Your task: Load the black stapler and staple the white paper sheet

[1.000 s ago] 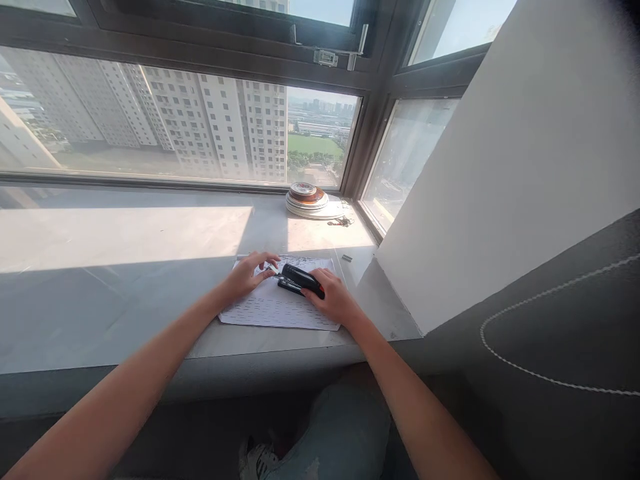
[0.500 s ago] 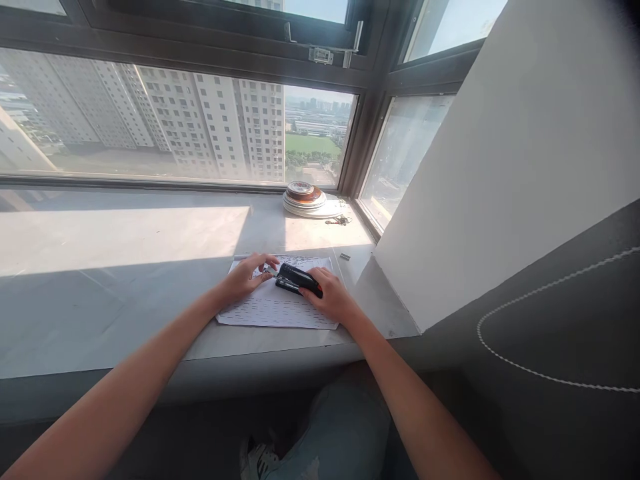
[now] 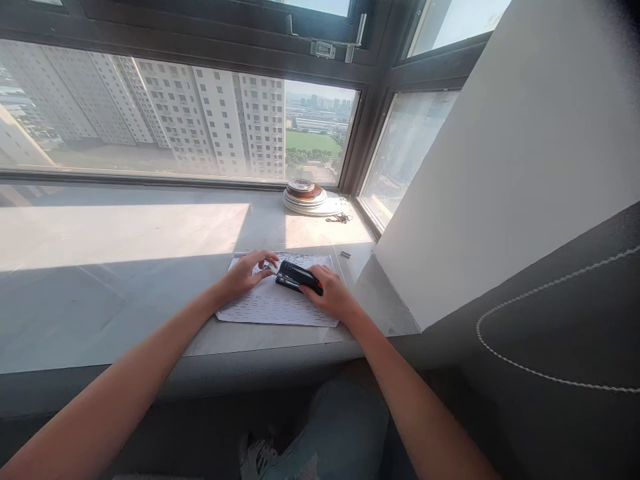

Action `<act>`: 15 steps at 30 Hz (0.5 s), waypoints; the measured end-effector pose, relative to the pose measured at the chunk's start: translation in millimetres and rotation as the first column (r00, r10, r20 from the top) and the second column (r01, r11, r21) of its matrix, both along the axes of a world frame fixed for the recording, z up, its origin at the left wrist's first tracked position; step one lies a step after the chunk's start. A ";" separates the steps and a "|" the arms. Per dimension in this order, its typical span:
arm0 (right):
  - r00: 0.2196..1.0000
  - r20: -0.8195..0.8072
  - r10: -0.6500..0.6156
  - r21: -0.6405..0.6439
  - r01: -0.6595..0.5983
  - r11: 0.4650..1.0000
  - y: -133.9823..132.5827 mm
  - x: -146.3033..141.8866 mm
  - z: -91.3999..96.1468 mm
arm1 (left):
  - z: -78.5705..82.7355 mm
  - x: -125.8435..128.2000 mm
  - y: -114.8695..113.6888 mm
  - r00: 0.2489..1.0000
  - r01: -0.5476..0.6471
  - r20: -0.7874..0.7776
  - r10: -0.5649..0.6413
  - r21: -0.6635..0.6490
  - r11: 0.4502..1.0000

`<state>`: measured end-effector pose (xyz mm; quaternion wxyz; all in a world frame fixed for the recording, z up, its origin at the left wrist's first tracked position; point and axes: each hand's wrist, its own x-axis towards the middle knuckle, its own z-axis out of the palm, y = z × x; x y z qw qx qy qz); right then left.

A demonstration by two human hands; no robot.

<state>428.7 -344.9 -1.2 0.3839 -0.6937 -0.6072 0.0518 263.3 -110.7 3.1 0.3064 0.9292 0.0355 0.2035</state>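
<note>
A black stapler [image 3: 299,275] with a small red-orange spot lies over a stack of printed paper sheets [image 3: 270,312]. My right hand [image 3: 331,293] is wrapped round its rear end, the thumb low on the near side. At the stapler's other end, my left hand [image 3: 251,272] holds thumb and fingers in a pinch. A small pale piece [image 3: 271,267] shows between those fingertips, touching or close to the stapler's front; what it is stays unclear. The stapler's top arm and base look spread apart at that end.
Past the paper's far right corner lies a small grey strip, like staples [image 3: 345,255]. A stack of round plates or lids [image 3: 305,199] sits by the window corner, with a thin chain-like item [image 3: 340,218] beside it. A white wall [image 3: 480,167] bounds the right side.
The camera view has shifted very slightly. Both hands and the stapler keep nearly the same position on the paper.
</note>
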 end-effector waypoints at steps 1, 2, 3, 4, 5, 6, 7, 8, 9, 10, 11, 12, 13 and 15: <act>1.000 0.001 0.000 0.001 0.000 1.000 0.0 0.1 -0.3 | 0.4 -0.1 -0.3 1.000 -0.006 0.001 0.006 -0.005 1.000; 1.000 0.002 -0.001 0.003 0.001 1.000 -0.1 0.1 -0.6 | 0.9 -0.1 -0.7 1.000 -0.012 0.002 0.012 -0.008 1.000; 1.000 0.003 -0.002 0.004 0.002 1.000 -0.1 0.2 -0.9 | 1.3 0.0 -1.1 1.000 -0.018 0.005 0.018 -0.010 1.000; 1.000 0.004 -0.003 0.006 0.003 1.000 -0.2 0.3 -1.1 | 1.6 0.1 -1.5 1.000 -0.021 0.006 0.021 -0.008 1.000; 1.000 0.006 -0.002 0.008 0.002 1.000 -0.2 0.4 -1.3 | 1.9 0.2 -1.8 1.000 -0.022 0.005 0.022 -0.004 1.000; 1.000 0.007 0.000 0.009 0.000 1.000 -0.2 0.5 -1.3 | 2.0 0.4 -2.0 1.000 -0.021 0.004 0.021 0.000 1.000; 1.000 0.007 0.002 0.011 -0.002 1.000 -0.2 0.5 -1.3 | 2.0 0.5 -2.2 1.000 -0.020 0.001 0.020 0.003 1.000; 1.000 0.007 0.003 0.012 -0.003 1.000 -0.2 0.5 -1.1 | 1.8 0.6 -2.1 1.000 -0.019 0.000 0.019 0.004 1.000; 1.000 0.006 0.004 0.012 -0.004 1.000 -0.2 0.5 -0.9 | 1.6 0.7 -2.0 1.000 -0.019 0.001 0.019 0.004 1.000; 1.000 0.005 0.004 0.012 -0.004 1.000 -0.1 0.5 -0.6 | 1.2 0.7 -1.7 1.000 -0.019 0.001 0.019 0.003 1.000; 1.000 0.004 0.004 0.012 -0.004 1.000 -0.1 0.5 -0.3 | 0.9 0.6 -1.4 1.000 -0.020 0.004 0.020 0.001 1.000; 1.000 0.004 0.004 0.013 -0.004 1.000 0.0 0.5 -0.1 | 0.5 0.5 -1.1 1.000 -0.022 0.006 0.022 0.000 1.000; 1.000 0.004 0.005 0.013 -0.005 1.000 0.0 0.6 0.0 | 0.1 0.3 -0.7 1.000 -0.023 0.008 0.023 0.000 1.000; 1.000 0.005 0.007 0.014 -0.007 1.000 0.1 0.9 -0.3 | -0.4 0.1 -0.2 1.000 -0.025 0.009 0.025 -0.002 1.000</act>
